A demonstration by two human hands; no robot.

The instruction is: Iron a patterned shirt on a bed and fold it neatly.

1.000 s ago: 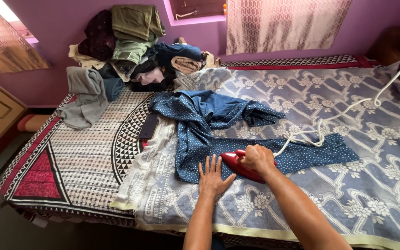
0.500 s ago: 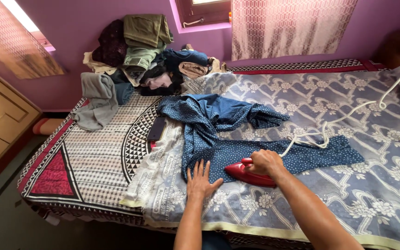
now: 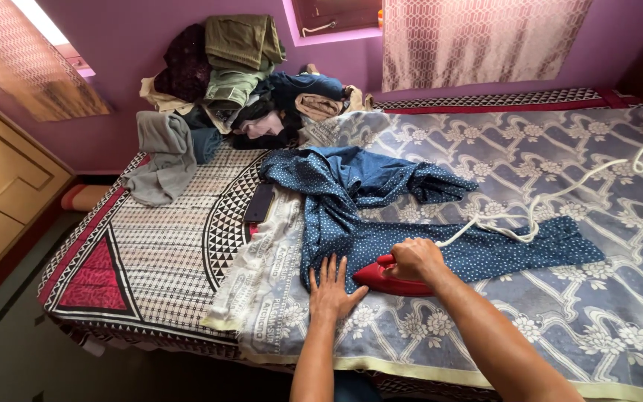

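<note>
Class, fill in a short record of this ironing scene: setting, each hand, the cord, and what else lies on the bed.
Setting: bed with grey floral cover
Right hand: grips red iron
Left hand: flat on blue dotted garment
Cord: white cable trails right from the iron
Also there: heap of folded clothes, dark phone

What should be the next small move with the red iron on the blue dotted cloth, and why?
Probably slide the red iron slowly to the right, along the flat strip of the blue dotted cloth. The right hand grips its handle, and the left hand lies flat on the cloth's near edge, holding it down. The white cord lies on that strip, so it may need pushing aside.
</note>
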